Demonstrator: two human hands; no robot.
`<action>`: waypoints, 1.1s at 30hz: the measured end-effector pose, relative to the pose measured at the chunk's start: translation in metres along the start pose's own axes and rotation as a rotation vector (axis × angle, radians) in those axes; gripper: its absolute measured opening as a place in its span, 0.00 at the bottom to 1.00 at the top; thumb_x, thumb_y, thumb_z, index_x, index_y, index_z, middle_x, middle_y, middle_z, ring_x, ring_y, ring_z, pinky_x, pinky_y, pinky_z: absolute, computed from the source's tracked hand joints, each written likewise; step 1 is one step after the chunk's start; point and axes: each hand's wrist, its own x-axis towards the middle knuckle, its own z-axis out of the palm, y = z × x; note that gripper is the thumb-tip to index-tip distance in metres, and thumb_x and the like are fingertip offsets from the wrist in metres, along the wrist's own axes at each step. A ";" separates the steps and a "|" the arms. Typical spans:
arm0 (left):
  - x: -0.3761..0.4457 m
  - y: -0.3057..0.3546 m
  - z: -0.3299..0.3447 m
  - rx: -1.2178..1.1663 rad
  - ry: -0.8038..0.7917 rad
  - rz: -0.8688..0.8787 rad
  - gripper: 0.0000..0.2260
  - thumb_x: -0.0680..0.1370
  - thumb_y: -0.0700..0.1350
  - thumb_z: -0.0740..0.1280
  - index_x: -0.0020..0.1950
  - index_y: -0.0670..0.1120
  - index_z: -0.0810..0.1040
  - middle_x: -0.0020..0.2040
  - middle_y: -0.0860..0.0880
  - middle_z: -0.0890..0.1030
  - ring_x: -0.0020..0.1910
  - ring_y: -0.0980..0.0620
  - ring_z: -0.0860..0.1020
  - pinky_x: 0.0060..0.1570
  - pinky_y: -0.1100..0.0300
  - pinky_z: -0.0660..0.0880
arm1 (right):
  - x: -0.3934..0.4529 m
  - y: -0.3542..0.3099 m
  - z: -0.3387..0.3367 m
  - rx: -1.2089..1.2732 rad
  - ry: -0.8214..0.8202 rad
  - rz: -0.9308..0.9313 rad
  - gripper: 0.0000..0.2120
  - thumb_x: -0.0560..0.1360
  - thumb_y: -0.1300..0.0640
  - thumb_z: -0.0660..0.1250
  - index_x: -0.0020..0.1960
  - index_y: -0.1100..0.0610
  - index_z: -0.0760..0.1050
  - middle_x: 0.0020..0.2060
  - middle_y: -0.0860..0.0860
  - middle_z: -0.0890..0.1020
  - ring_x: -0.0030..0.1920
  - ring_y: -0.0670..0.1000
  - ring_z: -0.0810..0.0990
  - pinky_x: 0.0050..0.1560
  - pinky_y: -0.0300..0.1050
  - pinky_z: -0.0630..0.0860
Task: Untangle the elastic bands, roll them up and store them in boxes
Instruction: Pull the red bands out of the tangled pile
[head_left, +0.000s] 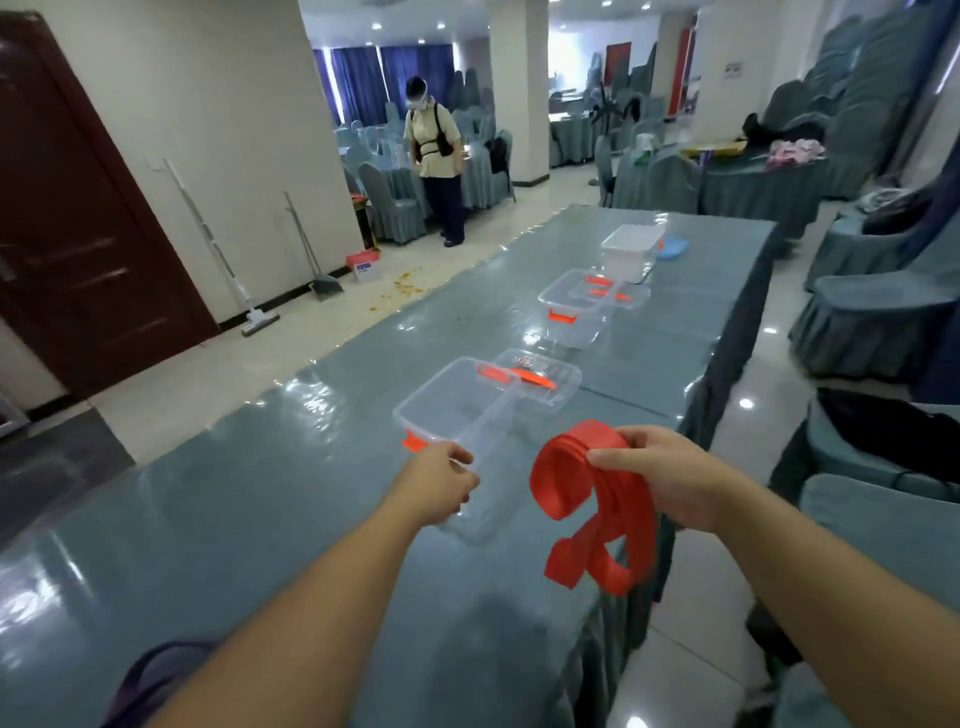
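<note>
- Head view: we see a long worktop (260, 493) under a glossy blue-grey cover, with clear plastic boxes set in a line along it
- The right hand (670, 475) is closed on a red elastic band (592, 499); thumb and fingers pinch the top of a rolled coil, and a loose tail hangs twisted below it, at the worktop's right edge
- The left hand (441, 486) is closed on the near end of a clear lid (485, 441); this lid lies tilted over the rim of the nearest box (447, 400)
- The nearest box appears empty; it carries orange clips, one of them at its near left corner
- Just beyond it a second clear lid (540, 376) lies flat, touching the box's far edge
- Further along stands a second box (571, 301) with orange clips, a lid resting across it
- At the far end stands a white box (631, 249), with a blue item (675, 247) just beside it
- Another person (436, 156) stands well apart on the floor, among covered chairs
</note>
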 end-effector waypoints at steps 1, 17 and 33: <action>0.007 0.011 0.013 0.075 -0.038 0.023 0.12 0.76 0.44 0.70 0.60 0.47 0.80 0.44 0.48 0.86 0.42 0.46 0.86 0.52 0.44 0.84 | 0.003 0.000 -0.014 -0.035 0.064 0.012 0.13 0.74 0.58 0.77 0.57 0.63 0.83 0.45 0.62 0.87 0.40 0.59 0.86 0.41 0.58 0.85; 0.110 0.195 0.229 0.566 -0.279 0.367 0.12 0.80 0.47 0.67 0.61 0.46 0.84 0.59 0.47 0.86 0.60 0.45 0.82 0.61 0.54 0.78 | 0.007 0.028 -0.239 0.078 0.597 0.129 0.13 0.73 0.56 0.79 0.54 0.61 0.82 0.45 0.64 0.88 0.47 0.66 0.88 0.48 0.63 0.85; 0.293 0.298 0.337 0.816 -0.351 0.604 0.09 0.81 0.47 0.61 0.58 0.46 0.77 0.57 0.44 0.81 0.53 0.41 0.79 0.45 0.52 0.73 | 0.123 0.016 -0.392 0.080 0.842 0.278 0.14 0.72 0.54 0.79 0.52 0.62 0.84 0.40 0.62 0.88 0.41 0.62 0.87 0.48 0.61 0.85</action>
